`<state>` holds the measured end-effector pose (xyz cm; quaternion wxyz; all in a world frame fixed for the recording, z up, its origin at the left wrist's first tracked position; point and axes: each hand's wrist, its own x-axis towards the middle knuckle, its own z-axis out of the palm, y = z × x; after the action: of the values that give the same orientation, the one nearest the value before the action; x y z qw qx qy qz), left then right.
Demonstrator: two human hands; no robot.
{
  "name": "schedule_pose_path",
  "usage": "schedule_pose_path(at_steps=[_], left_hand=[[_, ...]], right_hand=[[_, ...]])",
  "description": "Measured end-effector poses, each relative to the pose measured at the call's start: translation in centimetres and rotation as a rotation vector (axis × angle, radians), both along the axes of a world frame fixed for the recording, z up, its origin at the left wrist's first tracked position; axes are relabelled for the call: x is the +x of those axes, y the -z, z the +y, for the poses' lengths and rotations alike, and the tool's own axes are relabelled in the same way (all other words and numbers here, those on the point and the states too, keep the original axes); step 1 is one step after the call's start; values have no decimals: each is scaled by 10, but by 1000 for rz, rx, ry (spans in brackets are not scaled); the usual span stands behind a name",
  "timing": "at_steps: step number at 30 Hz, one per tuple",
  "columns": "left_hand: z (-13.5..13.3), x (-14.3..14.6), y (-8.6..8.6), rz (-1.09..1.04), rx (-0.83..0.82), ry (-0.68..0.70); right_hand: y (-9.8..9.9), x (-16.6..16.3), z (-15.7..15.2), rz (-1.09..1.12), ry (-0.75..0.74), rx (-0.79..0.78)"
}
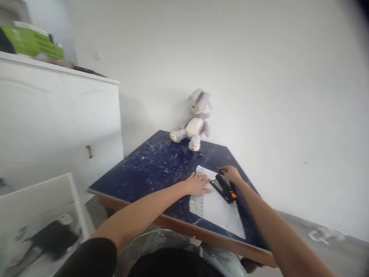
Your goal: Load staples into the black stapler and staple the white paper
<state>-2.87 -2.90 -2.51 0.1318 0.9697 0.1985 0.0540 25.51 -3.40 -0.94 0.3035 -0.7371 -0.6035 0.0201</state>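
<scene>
I see the left hand (198, 184) spread flat on the white paper sheet (219, 211). At the sheet's two o'clock, the right hand (232, 174) curls onto the black orange-tabbed stapler (224, 187).

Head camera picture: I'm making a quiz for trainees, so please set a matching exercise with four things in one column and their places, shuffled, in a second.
Things:
1. plush rabbit
2. black stapler
3. green box
4. left hand

Places:
A. on top of the white cabinet
B. flat on the sheet of paper
C. far edge of the blue table, by the wall
D. on the paper, touched by the right hand

Pairs: 1-C, 2-D, 3-A, 4-B
</scene>
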Motion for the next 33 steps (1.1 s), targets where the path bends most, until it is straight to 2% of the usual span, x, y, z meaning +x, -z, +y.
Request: schedule_pose_path(at_steps=[3, 7, 10, 14, 17, 20, 24, 27, 30, 33], left_hand=[[12, -12, 2, 70, -39, 9], [33, -59, 0, 59, -36, 8], [50, -107, -6, 57, -46, -15], [75, -178, -13, 6, -87, -87], [88, -233, -14, -27, -116, -192], [95, -275, -13, -37, -122, -306], [93, -294, -12, -66, -134, -313], [91, -292, -13, -87, -128, -329], [93, -290, -14, -84, -127, -337], [97, -290, -16, -83, -119, -331]], right_hand=[[12, 7, 21, 16, -2, -34], [12, -15, 49, 16, -80, -14], [2, -64, 76, 7, -208, 22], [-12, -145, 120, -3, -413, 59], [-14, -202, 152, -5, -505, 90], [-11, -251, 181, 25, -550, 115], [-3, -299, 207, 64, -595, 127], [2, -312, 216, 79, -625, 137], [1, -300, 208, 99, -624, 184], [-16, -271, 172, 123, -582, 289]])
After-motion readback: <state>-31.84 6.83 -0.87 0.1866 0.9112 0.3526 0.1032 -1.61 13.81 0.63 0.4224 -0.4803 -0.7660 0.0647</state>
